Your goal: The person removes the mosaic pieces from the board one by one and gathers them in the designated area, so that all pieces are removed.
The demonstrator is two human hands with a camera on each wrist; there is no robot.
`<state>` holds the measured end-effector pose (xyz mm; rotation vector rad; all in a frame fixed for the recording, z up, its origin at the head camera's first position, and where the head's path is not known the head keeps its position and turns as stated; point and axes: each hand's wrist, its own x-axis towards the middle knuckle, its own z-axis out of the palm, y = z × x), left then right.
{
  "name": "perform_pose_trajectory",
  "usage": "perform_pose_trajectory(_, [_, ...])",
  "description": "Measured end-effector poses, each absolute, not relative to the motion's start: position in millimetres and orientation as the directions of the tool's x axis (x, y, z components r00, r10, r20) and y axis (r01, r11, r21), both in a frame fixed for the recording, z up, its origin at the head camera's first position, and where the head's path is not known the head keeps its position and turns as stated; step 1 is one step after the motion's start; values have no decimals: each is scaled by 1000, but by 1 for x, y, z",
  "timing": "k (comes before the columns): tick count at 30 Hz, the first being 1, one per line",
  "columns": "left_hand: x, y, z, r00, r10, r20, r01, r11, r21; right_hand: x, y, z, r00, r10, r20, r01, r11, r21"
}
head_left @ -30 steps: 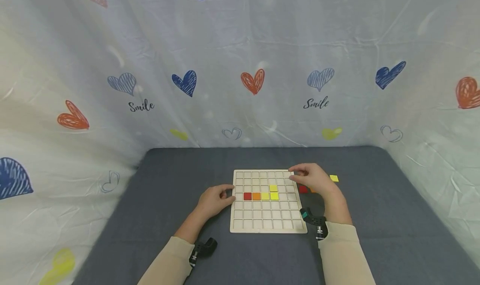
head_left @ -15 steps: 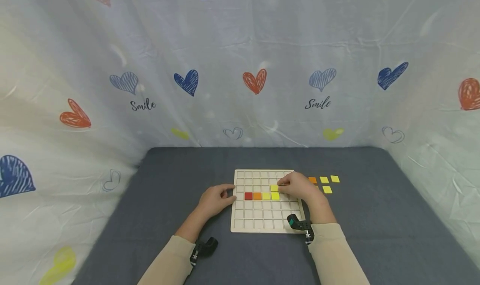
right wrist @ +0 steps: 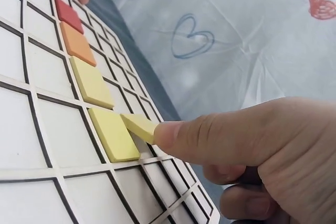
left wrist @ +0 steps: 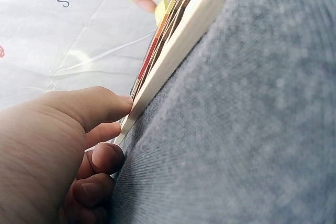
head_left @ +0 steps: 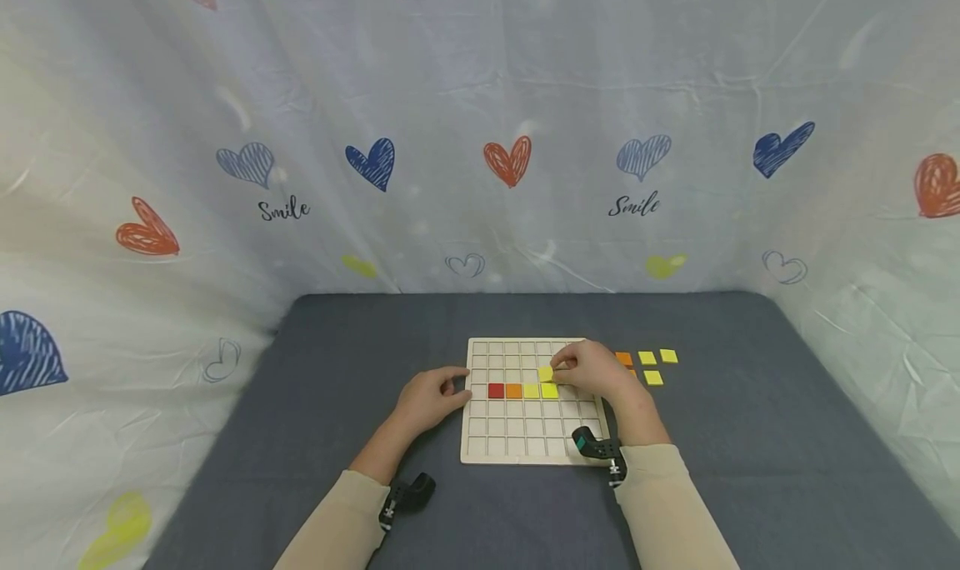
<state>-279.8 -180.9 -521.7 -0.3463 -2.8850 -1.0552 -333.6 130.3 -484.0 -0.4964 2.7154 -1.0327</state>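
A pale wooden grid board (head_left: 513,449) lies on the dark table. Red (head_left: 496,391), orange (head_left: 513,392) and pale yellow (head_left: 531,392) tiles sit in one row of cells, with a brighter yellow tile (right wrist: 114,135) at the row's end. My right hand (head_left: 592,370) pinches another yellow tile (right wrist: 139,127) between thumb and fingers, tilted up over the cell just beyond that row's end. My left hand (head_left: 426,401) rests at the board's left edge, thumb and index fingertips spread apart against the rim. Its other fingers (left wrist: 93,187) bend loosely beneath.
Right of the board lie loose yellow tiles (head_left: 653,377) and an orange tile (head_left: 624,358), some partly hidden behind my right hand. A white curtain (head_left: 420,228) printed with hearts stands behind the grey tablecloth (head_left: 360,328).
My right hand has moved left from the board's far right corner to the yellow tile above the row. That tile, flat in its cell before, is now tilted in my fingers. Left hand unchanged.
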Motion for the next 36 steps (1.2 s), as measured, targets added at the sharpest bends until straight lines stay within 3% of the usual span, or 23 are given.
perform_pose_trajectory(12, [-280,-180,-522,-974,182,135,226,740,633,-332,129,-482,-931,-362,-51,-228,685,-691])
perform_pose_trajectory(23, [-280,-179,-522,-975,184,123,220,740,636,-327,146,-457,-918,-388,81,-302,551,-778])
perform_pose_trajectory(36, [-279,-179,-522,-975,183,129,223,743,630,-317,178,-431,-936,-308,170,-312,501,-807])
